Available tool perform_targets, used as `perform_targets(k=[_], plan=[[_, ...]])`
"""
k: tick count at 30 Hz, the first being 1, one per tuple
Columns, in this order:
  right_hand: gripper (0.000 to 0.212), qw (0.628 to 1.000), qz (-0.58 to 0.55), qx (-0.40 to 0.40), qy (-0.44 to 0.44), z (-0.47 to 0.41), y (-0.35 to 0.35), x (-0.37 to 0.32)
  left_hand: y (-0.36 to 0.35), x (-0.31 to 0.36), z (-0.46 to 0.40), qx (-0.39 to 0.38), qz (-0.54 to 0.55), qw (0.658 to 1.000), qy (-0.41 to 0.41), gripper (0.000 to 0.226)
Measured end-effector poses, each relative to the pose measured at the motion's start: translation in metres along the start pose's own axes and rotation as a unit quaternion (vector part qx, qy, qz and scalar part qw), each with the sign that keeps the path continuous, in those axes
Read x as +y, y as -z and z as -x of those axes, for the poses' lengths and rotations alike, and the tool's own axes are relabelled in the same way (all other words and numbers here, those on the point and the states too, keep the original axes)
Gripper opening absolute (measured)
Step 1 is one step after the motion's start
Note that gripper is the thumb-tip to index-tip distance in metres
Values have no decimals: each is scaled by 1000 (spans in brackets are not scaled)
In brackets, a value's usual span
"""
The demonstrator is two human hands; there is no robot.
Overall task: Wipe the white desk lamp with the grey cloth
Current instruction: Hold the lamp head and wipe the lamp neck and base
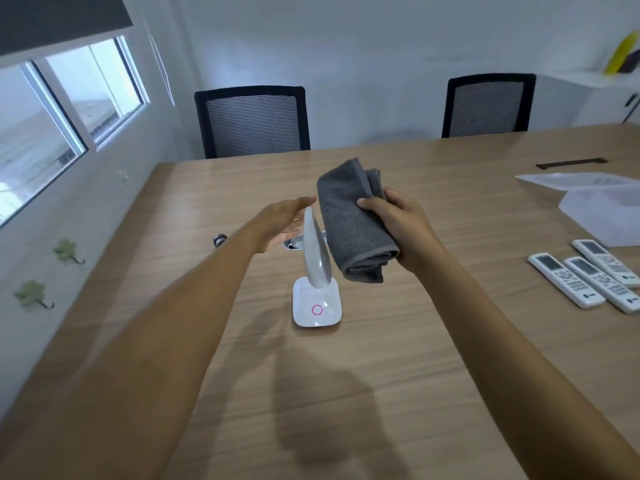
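The white desk lamp [316,271] stands on the wooden table [433,341], its square base showing a pink ring and its slim head folded upright. My left hand [282,225] is flat and open against the left side of the lamp head, fingers together and pointing away from me. My right hand [398,220] grips the folded grey cloth [353,220], which hangs just right of the lamp head, close to it or lightly touching; I cannot tell which.
Three white remote controls [588,275] lie at the right. A clear plastic box [609,216] and its lid [581,181] sit behind them. Two black mesh chairs [252,121] stand at the far edge. A small dark object [219,240] lies left of the lamp.
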State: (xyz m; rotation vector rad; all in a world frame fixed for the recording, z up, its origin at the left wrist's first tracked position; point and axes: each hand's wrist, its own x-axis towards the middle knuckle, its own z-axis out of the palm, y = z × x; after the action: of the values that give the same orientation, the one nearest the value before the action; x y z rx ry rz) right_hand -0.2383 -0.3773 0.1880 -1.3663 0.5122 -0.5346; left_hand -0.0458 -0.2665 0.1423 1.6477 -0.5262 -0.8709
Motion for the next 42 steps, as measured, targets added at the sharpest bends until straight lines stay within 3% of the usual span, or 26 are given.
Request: perform_targets(k=[4,10,12,14,17,20,23,24,26,29,31,34,36,39,42], plan=[[11,999,-3,-35,8,-3,2,-7,-5,-2,4,11,-14,1000,-15,80],[14,986,85,-136,-43,2,7,1,-5,-7,10,22,20,1000,3,39],[16,980,153,-119,-35,4,12,5,-2,-6,8,30,25,999,6,41],[16,979,200,-37,-12,20,44,0,-31,-1,15,21,27,999,1,38],[19,985,168,37,26,20,51,-6,-32,1,15,34,30,999,-3,42],[17,998,62,-22,23,24,32,-12,-23,1,14,42,23,999,-1,57],[17,983,144,-114,21,33,15,-9,-20,3,13,40,32,999,-1,23],[16,973,192,-126,24,34,15,-6,-20,3,12,52,28,998,-2,25],[15,963,255,-89,24,34,24,-5,-21,4,13,70,19,997,-2,37],[17,945,320,44,55,33,40,-10,-21,2,15,68,32,997,-1,43],[18,954,284,67,73,34,39,-14,-22,1,16,71,35,997,-1,45],[18,980,176,-73,57,50,24,-20,-25,2,16,75,39,996,-8,43],[18,957,250,-132,58,55,22,-16,-27,4,19,84,32,996,-6,40],[18,924,368,-63,77,49,31,-14,-27,5,20,84,37,996,5,40],[18,910,397,46,114,42,41,-18,-25,5,21,83,43,996,5,38]])
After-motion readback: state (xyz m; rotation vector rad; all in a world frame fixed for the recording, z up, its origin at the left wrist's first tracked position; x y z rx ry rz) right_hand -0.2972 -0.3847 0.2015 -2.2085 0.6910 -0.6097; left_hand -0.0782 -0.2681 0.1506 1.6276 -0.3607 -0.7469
